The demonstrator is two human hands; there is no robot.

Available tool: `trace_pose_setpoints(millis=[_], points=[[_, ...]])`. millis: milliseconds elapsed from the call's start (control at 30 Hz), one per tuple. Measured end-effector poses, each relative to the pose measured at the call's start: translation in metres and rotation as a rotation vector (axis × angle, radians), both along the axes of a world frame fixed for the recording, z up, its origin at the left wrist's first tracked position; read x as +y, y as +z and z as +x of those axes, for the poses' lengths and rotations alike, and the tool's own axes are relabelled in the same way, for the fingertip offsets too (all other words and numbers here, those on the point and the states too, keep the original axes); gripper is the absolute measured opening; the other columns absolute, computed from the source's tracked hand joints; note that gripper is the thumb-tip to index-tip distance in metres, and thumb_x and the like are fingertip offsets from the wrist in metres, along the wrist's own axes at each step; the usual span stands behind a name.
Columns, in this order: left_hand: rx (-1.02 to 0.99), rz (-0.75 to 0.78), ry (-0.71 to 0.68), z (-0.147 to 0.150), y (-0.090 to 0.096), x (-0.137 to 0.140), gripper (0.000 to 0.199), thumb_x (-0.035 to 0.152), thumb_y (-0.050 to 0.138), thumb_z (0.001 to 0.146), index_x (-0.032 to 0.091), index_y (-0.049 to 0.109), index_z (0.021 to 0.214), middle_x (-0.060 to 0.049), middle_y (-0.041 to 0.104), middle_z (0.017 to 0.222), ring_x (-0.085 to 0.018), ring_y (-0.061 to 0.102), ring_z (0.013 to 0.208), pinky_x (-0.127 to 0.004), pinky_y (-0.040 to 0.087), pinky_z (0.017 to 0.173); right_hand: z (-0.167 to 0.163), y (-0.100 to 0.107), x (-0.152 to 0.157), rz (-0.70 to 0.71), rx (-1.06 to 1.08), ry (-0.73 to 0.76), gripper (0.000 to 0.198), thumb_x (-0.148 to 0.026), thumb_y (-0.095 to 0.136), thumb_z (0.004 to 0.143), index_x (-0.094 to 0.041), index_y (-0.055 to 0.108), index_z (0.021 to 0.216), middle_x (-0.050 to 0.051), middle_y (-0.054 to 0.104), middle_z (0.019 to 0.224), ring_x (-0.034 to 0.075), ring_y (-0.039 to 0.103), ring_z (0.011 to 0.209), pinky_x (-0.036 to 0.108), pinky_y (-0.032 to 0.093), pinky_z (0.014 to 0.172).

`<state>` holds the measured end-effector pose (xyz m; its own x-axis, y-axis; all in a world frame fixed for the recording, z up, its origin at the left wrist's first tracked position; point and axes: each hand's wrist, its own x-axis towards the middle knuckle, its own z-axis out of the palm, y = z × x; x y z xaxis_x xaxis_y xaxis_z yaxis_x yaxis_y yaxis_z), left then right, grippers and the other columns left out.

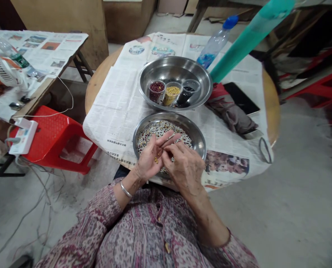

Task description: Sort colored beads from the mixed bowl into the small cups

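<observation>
My left hand (149, 158) is turned palm up and slightly cupped, with a few yellow beans (156, 160) lying in it. Over that palm, my right hand (186, 165) has its thumb and fingertips pinched together; whatever is between them is hidden. Both hands are above the near edge of a steel bowl (201, 143), which holds a mix of pale, dark and yellow grains and beans (160, 131). Behind it, a larger steel basin (179, 62) contains three clear plastic cups: one with dark red beans (156, 87), one with yellow beans (172, 90), one with black beans (187, 90).
Newspaper (110, 100) covers the round table. At the back right stand a blue-capped bottle (216, 46) and a green tube (249, 42). A grey cloth bundle (231, 111) lies beside a dark flat device (240, 98). A power strip (23, 137) rests on a red stool (57, 139).
</observation>
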<state>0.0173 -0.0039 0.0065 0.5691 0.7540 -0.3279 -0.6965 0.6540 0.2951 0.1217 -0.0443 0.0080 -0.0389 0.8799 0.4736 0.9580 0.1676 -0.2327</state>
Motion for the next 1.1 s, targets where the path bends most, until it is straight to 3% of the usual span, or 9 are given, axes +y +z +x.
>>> trace_pose_setpoints(millis=[333,600,833,900,967,1033,1100], points=[[-0.043,-0.159,0.042,0.000,-0.002,0.005,0.048,0.042,0.035,0.107,0.014,0.057,0.139,-0.015,0.065,0.134,-0.020,0.067,0.116,-0.026,0.053,0.096,0.006,-0.007,0.011,0.029,0.435,-0.022,0.018,-0.018,0.047,0.090,-0.022,0.064,0.092,0.005,0.071,0.089,0.019,0.064,0.081,0.033,0.050,0.075],[0.001,-0.068,0.066,-0.001,-0.005,0.006,0.044,0.036,0.035,0.107,0.012,0.068,0.122,-0.014,0.068,0.129,-0.021,0.066,0.118,-0.030,0.051,0.103,0.012,-0.007,0.017,0.080,0.435,-0.009,0.023,-0.014,0.044,0.087,-0.021,0.065,0.093,0.006,0.071,0.090,0.020,0.065,0.084,0.034,0.052,0.078],[0.047,-0.090,0.136,-0.008,0.004,0.005,0.031,0.028,0.046,0.103,0.010,0.070,0.112,-0.015,0.070,0.122,-0.024,0.069,0.112,-0.036,0.052,0.103,0.013,-0.005,0.014,0.082,0.549,0.015,0.023,-0.010,0.044,0.082,-0.022,0.062,0.074,0.002,0.067,0.078,0.018,0.064,0.077,0.032,0.051,0.075],[0.094,-0.126,0.173,-0.007,0.005,0.007,0.026,0.022,0.049,0.101,0.008,0.071,0.103,-0.014,0.073,0.108,-0.020,0.072,0.098,-0.032,0.056,0.094,0.014,-0.004,0.012,0.052,0.567,-0.020,0.023,-0.014,0.043,0.084,-0.022,0.063,0.075,0.001,0.067,0.074,0.017,0.063,0.072,0.030,0.050,0.071],[0.169,-0.214,0.223,-0.006,0.007,0.009,0.022,0.017,0.051,0.101,0.009,0.068,0.090,-0.009,0.071,0.087,-0.012,0.070,0.076,-0.021,0.058,0.076,0.015,-0.005,0.009,0.010,0.562,-0.062,0.023,-0.015,0.042,0.085,-0.022,0.062,0.075,-0.001,0.065,0.068,0.015,0.060,0.063,0.027,0.046,0.063],[0.184,-0.305,0.214,-0.006,0.011,0.012,0.027,0.020,0.052,0.102,0.011,0.061,0.078,0.000,0.059,0.066,-0.004,0.055,0.050,-0.010,0.047,0.050,0.016,-0.007,0.007,-0.008,0.550,-0.068,0.023,-0.015,0.042,0.086,-0.022,0.061,0.076,-0.002,0.064,0.066,0.013,0.056,0.056,0.026,0.043,0.057],[0.126,-0.323,0.148,-0.007,0.015,0.014,0.041,0.031,0.050,0.104,0.014,0.050,0.067,0.006,0.042,0.054,-0.001,0.034,0.036,-0.008,0.027,0.034,0.018,-0.012,0.004,0.000,0.529,-0.046,0.022,-0.015,0.042,0.087,-0.022,0.063,0.081,-0.002,0.066,0.068,0.012,0.057,0.055,0.025,0.043,0.056]])
